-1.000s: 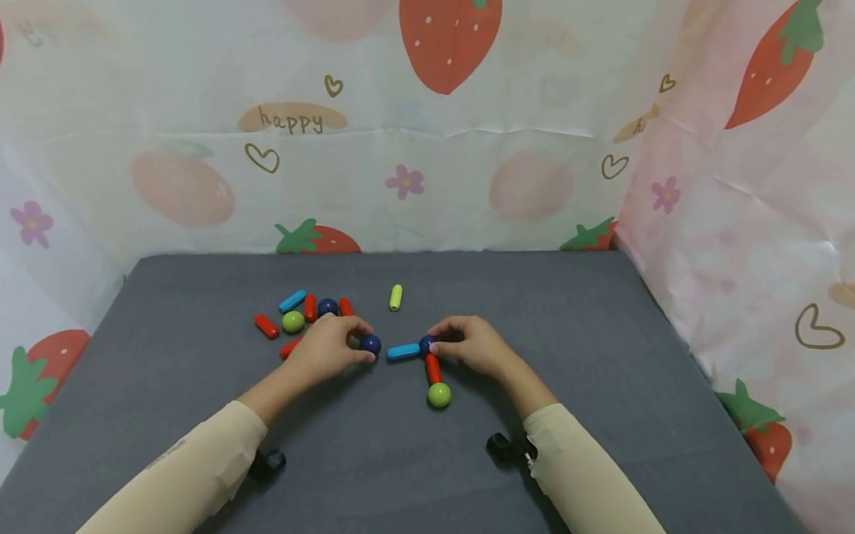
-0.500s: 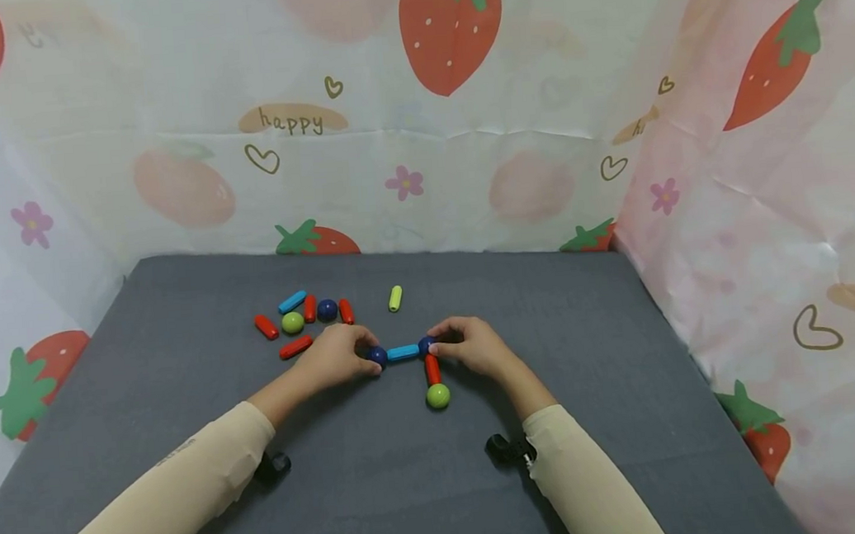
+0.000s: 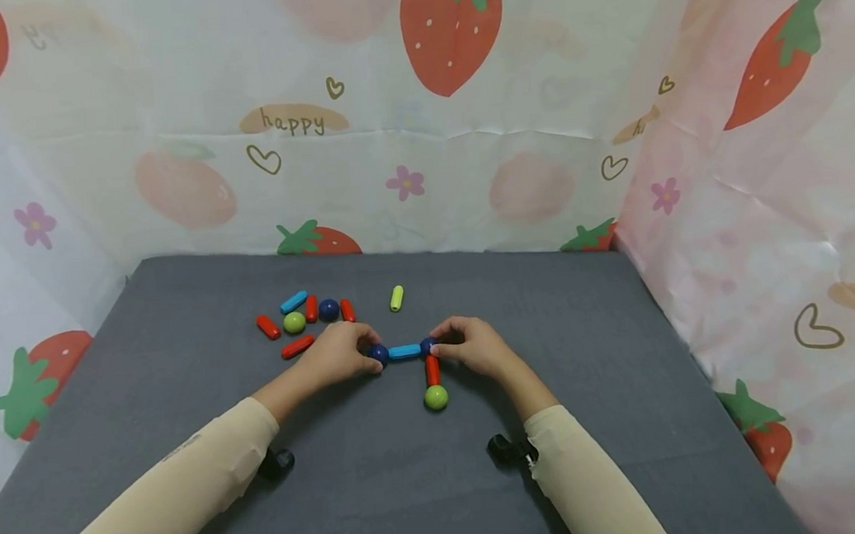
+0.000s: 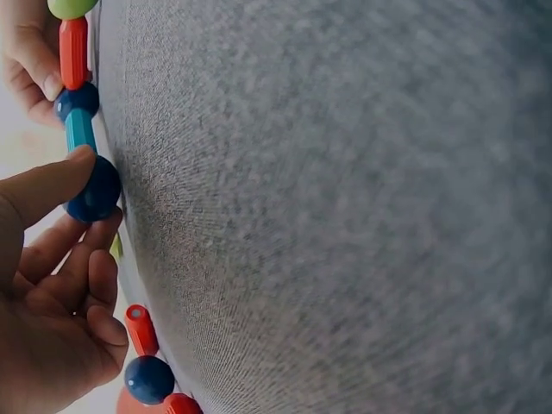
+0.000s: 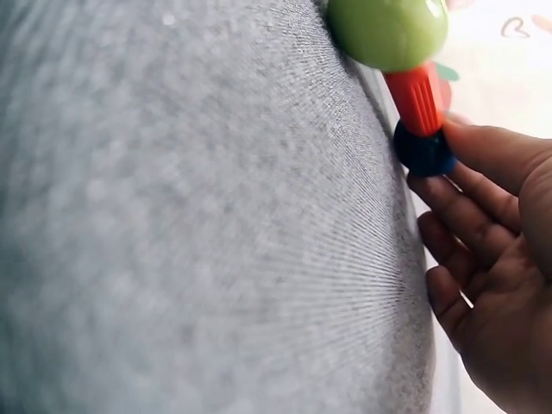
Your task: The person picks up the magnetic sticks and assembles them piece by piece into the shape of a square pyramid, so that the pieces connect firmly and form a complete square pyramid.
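Note:
My left hand pinches a dark blue ball between thumb and fingers. That ball touches the left end of a light blue rod. At the rod's right end is another dark blue ball, which my right hand pinches. A red rod runs from this second ball toward the near side and ends at a green ball. The joined pieces lie on the grey cloth, forming a corner shape.
Behind my left hand lie loose pieces: several red rods, a blue rod, a green ball and a dark blue ball. A yellow-green rod lies apart, farther back. Printed curtains stand around the grey table.
My left hand has moved slightly right, bringing its dark blue ball from a gap away into contact with the light blue rod. The right hand stays almost still.

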The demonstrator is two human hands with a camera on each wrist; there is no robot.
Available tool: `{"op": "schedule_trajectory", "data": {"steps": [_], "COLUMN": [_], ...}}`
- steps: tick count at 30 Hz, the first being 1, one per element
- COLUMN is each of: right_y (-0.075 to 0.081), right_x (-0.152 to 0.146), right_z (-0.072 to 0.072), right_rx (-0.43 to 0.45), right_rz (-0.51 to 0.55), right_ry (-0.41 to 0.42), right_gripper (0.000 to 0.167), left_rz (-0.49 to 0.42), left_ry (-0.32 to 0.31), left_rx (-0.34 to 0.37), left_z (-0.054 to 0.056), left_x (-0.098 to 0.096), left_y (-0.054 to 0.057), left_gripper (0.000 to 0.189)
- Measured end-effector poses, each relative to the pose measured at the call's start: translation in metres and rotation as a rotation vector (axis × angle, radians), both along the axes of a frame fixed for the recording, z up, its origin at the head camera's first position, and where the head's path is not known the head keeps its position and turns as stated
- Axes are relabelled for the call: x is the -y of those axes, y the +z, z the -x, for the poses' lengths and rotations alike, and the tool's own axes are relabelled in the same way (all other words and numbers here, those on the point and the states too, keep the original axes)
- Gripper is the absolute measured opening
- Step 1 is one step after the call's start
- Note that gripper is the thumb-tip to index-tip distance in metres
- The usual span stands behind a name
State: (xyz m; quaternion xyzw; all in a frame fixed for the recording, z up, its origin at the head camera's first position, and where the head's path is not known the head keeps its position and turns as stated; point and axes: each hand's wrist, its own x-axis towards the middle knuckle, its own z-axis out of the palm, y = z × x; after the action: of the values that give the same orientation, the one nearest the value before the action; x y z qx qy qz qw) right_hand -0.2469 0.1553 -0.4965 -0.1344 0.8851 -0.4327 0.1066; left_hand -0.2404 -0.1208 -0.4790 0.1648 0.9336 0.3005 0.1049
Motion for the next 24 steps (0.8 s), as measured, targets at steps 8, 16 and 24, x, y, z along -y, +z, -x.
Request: {"op": "schedule_trajectory", "data": {"steps": [8, 16, 24], "right_y": [0.005, 0.009, 0.013], "right_x": [-0.003, -0.006, -0.012], "right_z": [-0.007, -0.018, -0.033], "right_rx": [-0.007, -0.008, -0.014], "right_rz": [-0.033, -0.09, -0.144], "right_ry": [0.037, 0.055, 0.118], "right_gripper": [0.023, 0.021, 0.022], "left_rz": [-0.034, -0.032, -0.02], "left_ry": [-0.005, -0.023, -0.031], "left_rx": [0.016, -0.024, -0.032], "left_z": [0.004, 0.008, 0.013], "left_x": [0.0, -0.004, -0.016], "left_y": [0.001, 0.001, 0.0], "left_gripper": [0.036, 0.034, 0.031]}}
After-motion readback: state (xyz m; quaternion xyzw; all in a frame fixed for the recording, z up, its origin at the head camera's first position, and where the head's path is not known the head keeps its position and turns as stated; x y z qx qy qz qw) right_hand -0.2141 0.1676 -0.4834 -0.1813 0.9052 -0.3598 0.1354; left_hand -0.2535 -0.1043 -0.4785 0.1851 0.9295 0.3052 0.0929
